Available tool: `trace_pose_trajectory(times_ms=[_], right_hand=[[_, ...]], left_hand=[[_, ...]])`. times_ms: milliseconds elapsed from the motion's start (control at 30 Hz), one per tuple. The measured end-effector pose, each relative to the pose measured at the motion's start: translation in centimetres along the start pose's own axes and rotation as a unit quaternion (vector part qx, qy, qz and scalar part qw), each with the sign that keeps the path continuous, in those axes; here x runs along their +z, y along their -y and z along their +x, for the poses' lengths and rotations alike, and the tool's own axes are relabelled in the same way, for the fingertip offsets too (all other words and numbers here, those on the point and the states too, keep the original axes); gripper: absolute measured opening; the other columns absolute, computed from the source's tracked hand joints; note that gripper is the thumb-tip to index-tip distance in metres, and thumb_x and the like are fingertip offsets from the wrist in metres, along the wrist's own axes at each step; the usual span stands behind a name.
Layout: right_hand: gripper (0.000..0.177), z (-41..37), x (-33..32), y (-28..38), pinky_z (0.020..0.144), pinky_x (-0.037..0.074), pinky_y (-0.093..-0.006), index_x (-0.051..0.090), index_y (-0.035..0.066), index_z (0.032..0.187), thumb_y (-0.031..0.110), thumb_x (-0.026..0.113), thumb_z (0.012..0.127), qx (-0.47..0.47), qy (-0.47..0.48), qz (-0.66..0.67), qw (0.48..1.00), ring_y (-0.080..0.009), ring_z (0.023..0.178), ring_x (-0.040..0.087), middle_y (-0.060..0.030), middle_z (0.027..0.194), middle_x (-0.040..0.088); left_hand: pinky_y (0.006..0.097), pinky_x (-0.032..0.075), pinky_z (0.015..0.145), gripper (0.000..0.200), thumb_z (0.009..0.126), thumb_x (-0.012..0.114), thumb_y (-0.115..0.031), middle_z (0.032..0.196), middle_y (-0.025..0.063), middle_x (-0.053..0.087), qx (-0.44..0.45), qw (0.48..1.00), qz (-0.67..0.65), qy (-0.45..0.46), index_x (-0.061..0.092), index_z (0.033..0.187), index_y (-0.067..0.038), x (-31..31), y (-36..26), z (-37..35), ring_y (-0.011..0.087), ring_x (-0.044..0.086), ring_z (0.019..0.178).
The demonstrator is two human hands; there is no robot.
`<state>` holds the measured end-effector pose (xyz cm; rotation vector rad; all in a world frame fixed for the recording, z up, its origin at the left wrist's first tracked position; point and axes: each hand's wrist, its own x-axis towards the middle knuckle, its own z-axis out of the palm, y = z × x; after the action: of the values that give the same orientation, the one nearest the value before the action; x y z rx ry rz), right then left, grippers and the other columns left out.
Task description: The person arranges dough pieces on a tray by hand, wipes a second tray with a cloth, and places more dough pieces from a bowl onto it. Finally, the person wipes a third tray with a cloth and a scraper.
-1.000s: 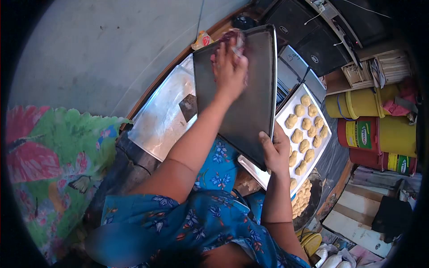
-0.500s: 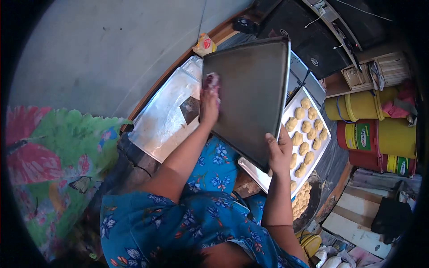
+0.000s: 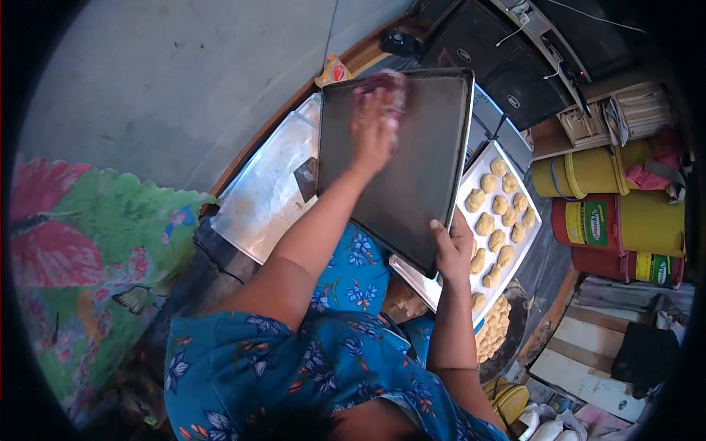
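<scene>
Plainly, a dark baking tray [image 3: 415, 176] was held up in the middle of the scene, over the lap — its near right corner was gripped by the right hand [image 3: 452, 253]. A pinkish cloth [image 3: 384, 82] was pressed to its far end by the left hand [image 3: 371, 132], closed on it, though blurred. To the right a pale tray [image 3: 416, 278] of dough pieces [image 3: 496, 213] was laid — to the left, a floured sheet [image 3: 268, 191].

Held tray [image 3: 423, 184] sits between a sheet [image 3: 265, 198], left, and dough tray [image 3: 421, 281], right; tubs [image 3: 618, 220], perhaps stacked, farther right.
</scene>
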<state>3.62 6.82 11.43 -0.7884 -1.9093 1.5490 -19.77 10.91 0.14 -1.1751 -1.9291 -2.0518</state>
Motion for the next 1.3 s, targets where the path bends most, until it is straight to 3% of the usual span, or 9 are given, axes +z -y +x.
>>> trace_pose_trajectory(times_ms=[167, 467, 600, 700, 833, 967, 1067, 1167, 1300], right_hand=[[0.044, -0.9, -0.1, -0.5, 0.096, 0.041, -0.0305, 0.051, -0.005, 0.133, 0.013, 0.054, 0.093, -0.004, -0.031, -0.028, 0.999, -0.0163, 0.107, 0.055, -0.0100, 0.116, 0.062], [0.044, 0.1, -0.5, -1.8, 0.097, 0.042, -0.0313, 0.052, -0.004, 0.133, 0.004, 0.051, 0.090, 0.006, -0.098, 0.017, 0.995, -0.0169, 0.107, 0.057, -0.0096, 0.116, 0.064], [0.042, 0.5, -1.7, -2.4, 0.094, 0.043, -0.0305, 0.056, -0.004, 0.127, 0.002, 0.051, 0.086, 0.046, -0.139, 0.044, 0.988, -0.0163, 0.104, 0.058, -0.0094, 0.114, 0.064], [0.041, 1.1, -3.8, -3.4, 0.087, 0.046, -0.0285, 0.058, -0.003, 0.124, 0.002, 0.054, 0.084, 0.037, -0.202, 0.065, 0.977, -0.0160, 0.095, 0.060, -0.0076, 0.107, 0.066], [0.039, 0.4, -8.3, -0.4, 0.079, 0.048, -0.0278, 0.062, -0.001, 0.120, 0.003, 0.057, 0.082, 0.041, -0.283, 0.162, 0.945, -0.0135, 0.084, 0.060, -0.0050, 0.100, 0.066], [0.039, -1.8, -17.0, 3.3, 0.083, 0.045, -0.0260, 0.062, -0.001, 0.120, 0.005, 0.059, 0.082, -0.126, -0.329, -0.010, 0.936, -0.0120, 0.093, 0.057, -0.0042, 0.102, 0.064], [0.039, -4.6, -19.7, 10.0, 0.086, 0.043, -0.0255, 0.059, -0.004, 0.122, 0.006, 0.061, 0.085, -0.229, -0.349, -0.093, 0.904, -0.0116, 0.098, 0.056, -0.0056, 0.108, 0.063], [0.037, -6.9, -20.8, 12.7, 0.092, 0.042, -0.0260, 0.056, -0.006, 0.125, 0.002, 0.058, 0.089, -0.260, -0.341, -0.095, 0.898, -0.0122, 0.103, 0.055, -0.0076, 0.114, 0.062], [0.049, -10.0, -20.3, 13.4, 0.088, 0.050, -0.0316, 0.056, 0.000, 0.130, -0.009, 0.056, 0.082, -0.281, -0.253, -0.518, 0.768, -0.0265, 0.099, 0.067, -0.0188, 0.117, 0.065]], left_hand=[[0.0435, 0.027, 0.112, 0.045, 0.100, 0.040, -0.030, 0.141, 0.0202, 0.048, -0.177, 0.984, -0.019, 0.012, 0.052, 0.135, -0.004, -2.2, 16.3, -6.8, 0.0366, 0.041, 0.132], [0.0361, 0.021, 0.115, 0.058, 0.102, 0.037, -0.040, 0.151, 0.0173, 0.037, -0.344, 0.912, -0.100, 0.199, 0.036, 0.148, -0.004, -5.7, 9.4, -17.6, 0.0292, 0.031, 0.140], [0.0315, 0.043, 0.084, 0.051, 0.098, 0.047, -0.043, 0.114, 0.0095, 0.060, -0.428, 0.830, -0.180, 0.308, 0.057, 0.129, -0.003, -9.0, -0.1, -14.2, 0.0219, 0.055, 0.099], [0.0267, 0.038, 0.058, 0.046, 0.094, 0.053, -0.044, 0.081, -0.0025, 0.056, -0.349, 0.865, -0.126, 0.338, 0.065, 0.110, -0.003, -11.4, -0.3, -11.6, 0.0100, 0.048, 0.065], [0.0278, 0.040, 0.065, 0.042, 0.093, 0.055, -0.041, 0.081, 0.0001, 0.059, -0.448, 0.866, -0.161, 0.150, 0.067, 0.103, -0.002, -15.7, 5.2, -10.3, 0.0101, 0.050, 0.073], [0.0333, 0.046, 0.091, 0.056, 0.093, 0.056, -0.041, 0.116, 0.0170, 0.063, -0.244, 0.893, 0.320, 0.203, 0.058, 0.125, 0.004, -21.7, 11.6, -10.5, 0.0261, 0.059, 0.106], [0.0345, 0.040, 0.103, 0.060, 0.094, 0.054, -0.042, 0.131, 0.0221, 0.056, -0.299, 0.897, 0.262, 0.192, 0.054, 0.130, 0.006, -22.0, 9.1, -8.9, 0.0330, 0.054, 0.120], [0.0348, 0.037, 0.106, 0.058, 0.097, 0.053, -0.042, 0.133, 0.0201, 0.055, -0.372, 0.908, -0.002, 0.193, 0.055, 0.129, 0.006, -18.2, 4.8, -7.2, 0.0328, 0.052, 0.123], [0.0438, 0.037, 0.106, 0.076, 0.097, 0.035, -0.063, 0.139, 0.0182, 0.050, -0.407, 0.814, -0.286, 0.299, 0.048, 0.138, -0.001, -10.6, -4.2, -4.4, 0.0302, 0.051, 0.125]])
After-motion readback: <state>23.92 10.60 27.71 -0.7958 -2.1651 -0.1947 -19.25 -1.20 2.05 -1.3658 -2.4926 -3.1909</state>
